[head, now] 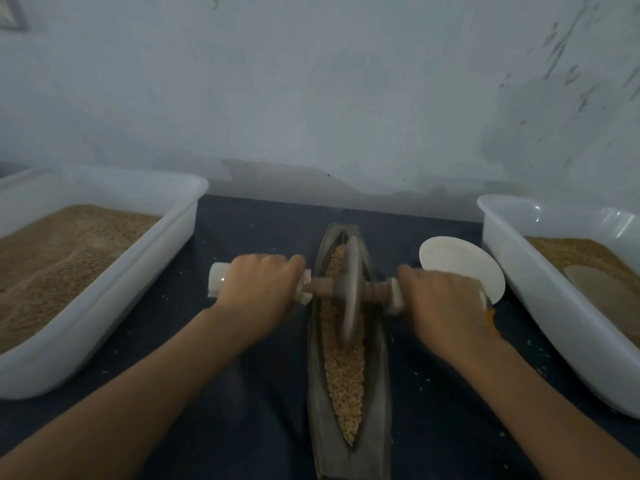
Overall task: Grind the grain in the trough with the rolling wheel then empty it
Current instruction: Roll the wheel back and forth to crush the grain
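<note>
Across the trough (374, 393), set lengthwise away from the person on a dark cloth (249, 393):

Rolling wheel (350, 292). Stands on edge in the trough's channel, about midway along it, its axle square to the trough so the rim tracks the groove.

Left hand (261, 284). Left of the trough, fingers curled over the axle's pale-wrapped left grip (217, 280); the wrap presumably cushions the palm.

Right hand (441, 299). Right of the trough, fingers wrapped round the matching right grip. One hand on each side keeps the wheel upright and loads it evenly.

Grain (346, 372). Lies along the trough's channel, before and behind the wheel, coarse and still lumpy; grinding appears unfinished, emptying not begun.

White disc (460, 265). Just right of the trough, beyond the right hand, partly hidden by it; purpose unclear.

Left tub (104, 327). Well left of the trough, holding brown granular material.

Right tub (540, 306). Well right of the trough, holding similar material; either tub may be the place to empty into, within reach.
</note>
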`<action>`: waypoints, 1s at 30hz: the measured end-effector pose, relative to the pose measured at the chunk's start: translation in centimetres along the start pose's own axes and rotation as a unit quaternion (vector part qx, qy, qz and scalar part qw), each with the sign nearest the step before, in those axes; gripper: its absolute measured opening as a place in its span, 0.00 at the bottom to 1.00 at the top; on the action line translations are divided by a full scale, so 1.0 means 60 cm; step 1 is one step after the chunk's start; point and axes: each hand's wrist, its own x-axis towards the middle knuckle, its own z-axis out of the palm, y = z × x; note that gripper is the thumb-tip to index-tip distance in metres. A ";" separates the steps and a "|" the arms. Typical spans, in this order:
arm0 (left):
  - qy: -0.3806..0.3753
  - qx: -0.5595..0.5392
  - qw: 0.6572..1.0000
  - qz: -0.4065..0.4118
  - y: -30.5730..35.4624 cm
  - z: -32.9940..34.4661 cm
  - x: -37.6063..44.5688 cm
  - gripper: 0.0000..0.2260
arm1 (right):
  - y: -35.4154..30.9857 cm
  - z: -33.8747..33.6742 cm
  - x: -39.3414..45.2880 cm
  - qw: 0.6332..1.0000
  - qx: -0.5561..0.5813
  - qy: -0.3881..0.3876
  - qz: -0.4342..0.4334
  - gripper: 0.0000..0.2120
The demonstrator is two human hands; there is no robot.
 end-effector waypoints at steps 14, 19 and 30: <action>-0.011 -0.010 1.000 -0.021 -0.002 0.001 0.015 0.13 | 0.007 0.020 0.020 0.998 -0.006 0.059 -0.004 0.23; 0.025 0.011 0.999 -0.017 -0.003 0.009 0.047 0.12 | 0.009 0.029 0.057 0.998 0.012 0.029 0.049 0.16; -0.029 -0.029 0.998 0.057 0.009 -0.052 -0.102 0.16 | -0.013 -0.046 -0.083 0.997 0.042 0.035 -0.051 0.27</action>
